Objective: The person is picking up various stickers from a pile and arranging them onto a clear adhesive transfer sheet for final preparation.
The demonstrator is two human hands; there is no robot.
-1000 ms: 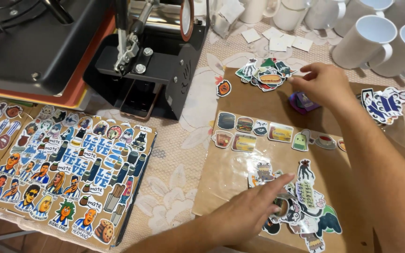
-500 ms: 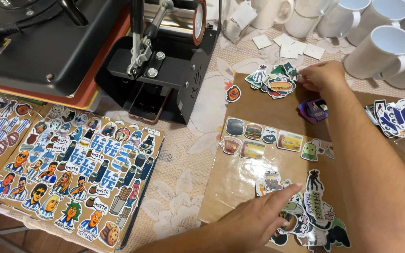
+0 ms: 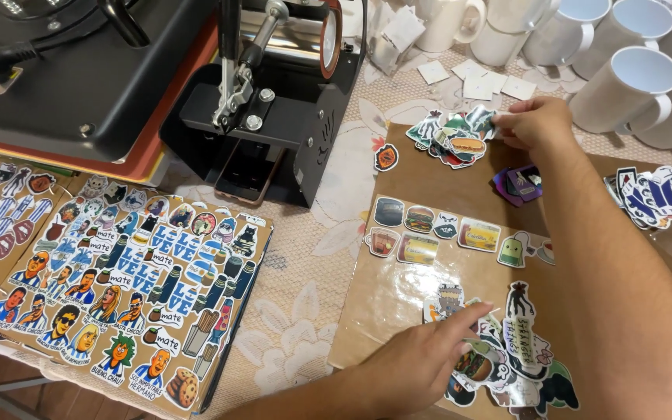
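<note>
My right hand [image 3: 537, 124] reaches across to a heap of loose cut-out stickers [image 3: 451, 138] at the far end of a brown board [image 3: 429, 179], its fingertips pinched on one sticker at the heap's right edge. My left hand [image 3: 421, 364] lies flat on a clear plastic sheet [image 3: 398, 292] covering the board, fingers spread, pointing at a small sticker [image 3: 445, 299]. Two short rows of stickers [image 3: 433, 233] lie under the sheet. Another loose pile of stickers [image 3: 511, 358] sits by my left fingertips.
A black mug heat press [image 3: 274, 93] and a flat heat press [image 3: 64, 78] stand at the back left. Boards filled with stickers [image 3: 126, 295] lie at the left. White mugs [image 3: 624, 85] and small white squares [image 3: 480, 82] crowd the back right. More stickers [image 3: 651, 194] lie right.
The view has shifted slightly. My right hand stays at the far sticker heap, working at its edge. My left hand has slid a little forward on the plastic sheet.
</note>
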